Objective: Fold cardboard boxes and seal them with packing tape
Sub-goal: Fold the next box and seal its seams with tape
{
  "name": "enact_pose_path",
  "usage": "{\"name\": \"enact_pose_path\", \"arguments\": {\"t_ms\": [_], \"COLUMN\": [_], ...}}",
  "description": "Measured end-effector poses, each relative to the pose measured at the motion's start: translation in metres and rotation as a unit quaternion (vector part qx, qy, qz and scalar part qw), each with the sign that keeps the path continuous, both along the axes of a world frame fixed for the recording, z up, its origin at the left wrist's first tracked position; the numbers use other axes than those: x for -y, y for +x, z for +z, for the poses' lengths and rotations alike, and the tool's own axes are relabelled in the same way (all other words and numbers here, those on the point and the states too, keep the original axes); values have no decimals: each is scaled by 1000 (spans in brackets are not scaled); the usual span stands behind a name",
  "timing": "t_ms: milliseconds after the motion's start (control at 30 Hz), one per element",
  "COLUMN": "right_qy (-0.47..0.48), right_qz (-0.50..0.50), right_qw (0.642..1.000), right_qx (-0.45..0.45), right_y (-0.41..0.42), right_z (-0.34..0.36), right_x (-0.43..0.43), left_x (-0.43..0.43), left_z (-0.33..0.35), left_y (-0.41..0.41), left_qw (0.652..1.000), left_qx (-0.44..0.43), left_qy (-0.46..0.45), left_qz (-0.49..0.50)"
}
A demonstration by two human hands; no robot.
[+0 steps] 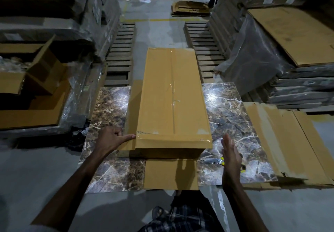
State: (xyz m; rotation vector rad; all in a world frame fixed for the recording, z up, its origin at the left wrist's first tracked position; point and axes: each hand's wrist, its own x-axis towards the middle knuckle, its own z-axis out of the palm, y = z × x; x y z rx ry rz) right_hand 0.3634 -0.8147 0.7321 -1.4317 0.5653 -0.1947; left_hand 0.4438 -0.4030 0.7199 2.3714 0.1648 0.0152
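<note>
A long brown cardboard box (171, 98) lies on a marble-patterned slab (110, 108), clear tape running down its top seam and across its near end. A side flap (131, 116) sticks out on the left and an end flap (170, 174) lies flat toward me. My left hand (112, 138) holds the near end of the left flap, thumb stretched along the box's near left corner, fingers curled at the flap's edge. My right hand (231, 155) hovers flat and open beside the box's near right corner, touching nothing.
A yellow-handled tool (216, 161) lies on the slab under my right hand. Flattened cardboard (289, 145) lies on the right. An open carton (36, 72) and wrapped stacks stand left; wooden pallets (121, 54) and more stacks lie beyond.
</note>
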Motion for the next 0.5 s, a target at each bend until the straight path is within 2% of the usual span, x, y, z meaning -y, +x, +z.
{"name": "enact_pose_path", "arguments": {"t_ms": [100,200,300,433,500], "right_qy": [-1,35,16,-89,-227], "right_qz": [108,72,24,75,100], "right_qw": [994,997,999,987,961], "right_qx": [29,23,-14,-110,-119], "right_y": [-1,4,8,20,26], "right_z": [4,10,11,-23,-46], "right_x": [-11,-11,3,44,70], "left_x": [15,39,60,81,92], "left_z": [3,5,-4,-18,-18], "left_y": [-4,-9,-16,-30,-36], "left_qw": [1000,999,999,997,997], "left_qx": [-8,-11,-18,-24,-14], "left_qy": [-3,-2,-20,-69,-81], "left_qz": [-23,-38,-29,9,16]}}
